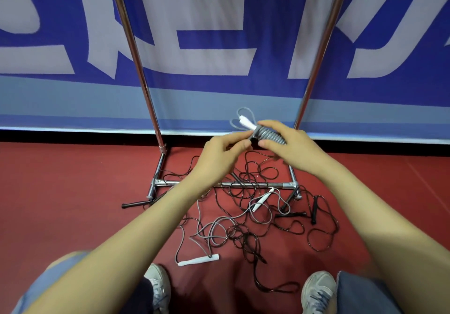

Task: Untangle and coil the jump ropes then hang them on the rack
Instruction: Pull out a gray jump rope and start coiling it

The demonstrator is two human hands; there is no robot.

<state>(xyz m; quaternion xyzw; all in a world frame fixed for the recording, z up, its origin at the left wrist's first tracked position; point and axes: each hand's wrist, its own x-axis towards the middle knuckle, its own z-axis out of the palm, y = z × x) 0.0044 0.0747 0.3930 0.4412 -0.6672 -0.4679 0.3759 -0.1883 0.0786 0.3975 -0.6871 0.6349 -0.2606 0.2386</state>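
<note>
I hold a grey jump rope bundle (267,135) in front of me, its cord wound tightly round white handles (246,122), with two small loops sticking up. My right hand (289,143) grips the wound bundle. My left hand (224,154) pinches the cord's end at the bundle's left side. On the red floor below lies a tangle of black ropes (255,206) with black handles, plus another grey rope (219,228) with white handles (198,260). The chrome rack (136,55) stands behind the tangle, and its top bar is out of view.
The rack's low crossbar (231,184) and feet lie under part of the tangle. A blue and white banner (219,46) hangs behind the rack. My two shoes (158,287) stand at the near edge of the ropes.
</note>
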